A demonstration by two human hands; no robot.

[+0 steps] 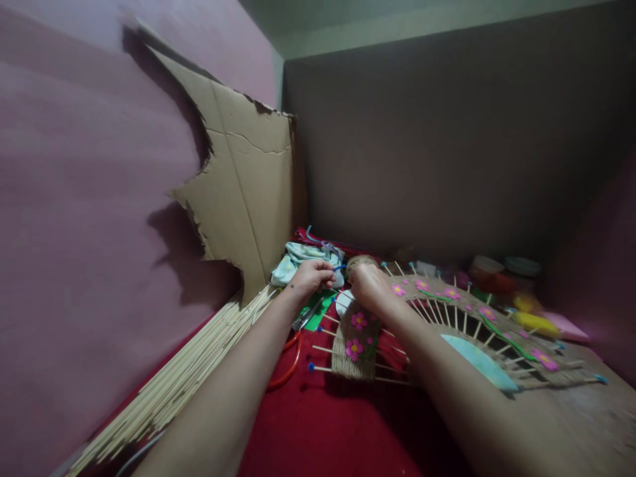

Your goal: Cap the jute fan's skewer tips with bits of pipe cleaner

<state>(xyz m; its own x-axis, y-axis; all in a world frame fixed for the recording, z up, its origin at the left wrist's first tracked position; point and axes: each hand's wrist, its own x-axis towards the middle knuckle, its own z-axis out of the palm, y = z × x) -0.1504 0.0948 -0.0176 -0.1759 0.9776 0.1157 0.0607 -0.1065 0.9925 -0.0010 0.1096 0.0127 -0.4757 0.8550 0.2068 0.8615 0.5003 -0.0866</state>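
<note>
My left hand is closed in a pinch, with a thin blue strip sticking out from its fingertips toward the right. Close by, my right hand is curled over the far end of a woven fan-shaped piece; its fingertips are hidden behind the hand. That nearer fan piece has twine woven over thin sticks, pink flowers on it and blue tips on some sticks. Under and beyond my right forearm lies a larger matching fan with a pale blue centre. A roll of twine sits just behind my right hand.
A bundle of thin sticks lies along the left wall. Torn cardboard leans there. Folded patterned cloth, scissors, green sheet and an orange-red loop lie near my left hand. Yellow packet is at right.
</note>
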